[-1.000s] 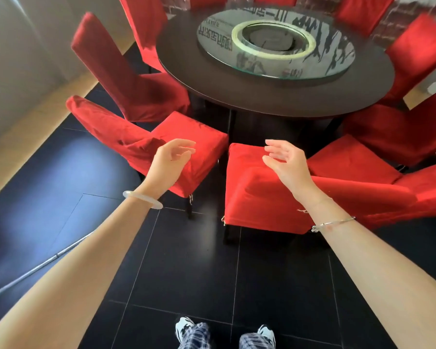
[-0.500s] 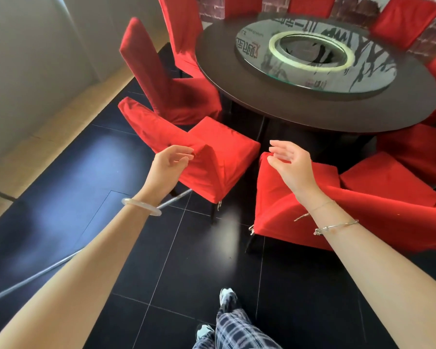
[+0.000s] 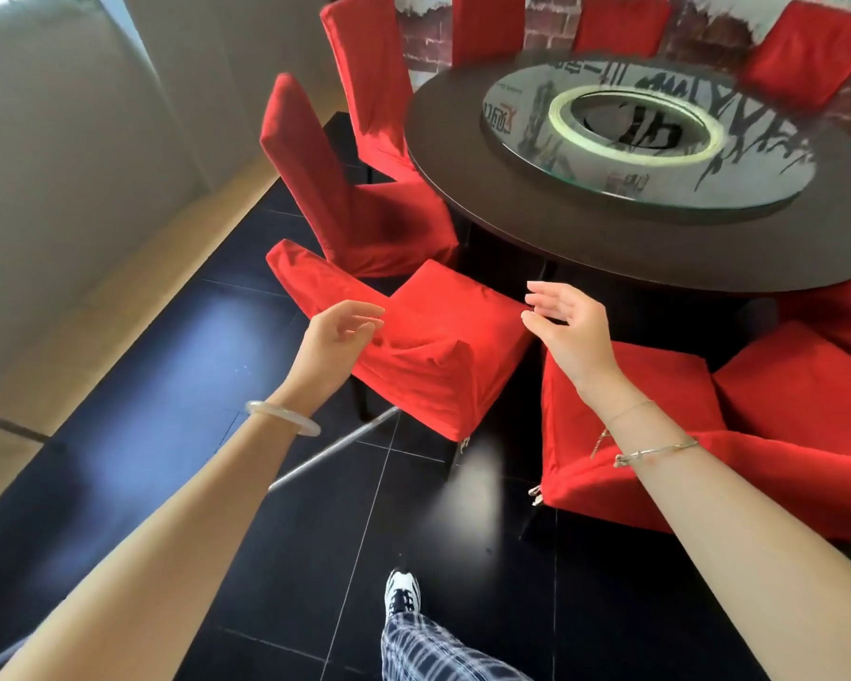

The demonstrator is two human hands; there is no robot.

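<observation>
Reach step: your left hand point(image 3: 337, 336) and right hand point(image 3: 568, 331), loosely open and empty, flank the red-covered chair point(image 3: 443, 346); next, grasp its seat.

The person has stepped closer to the tilted red chair point(image 3: 443, 346). The left grip point(image 3: 337, 336) now hovers at the fold where its back meets its seat. The right grip point(image 3: 568, 331) has swung from over the neighbouring chair point(image 3: 659, 385) to this seat's far corner. One shoe point(image 3: 402, 594) leads now.
</observation>
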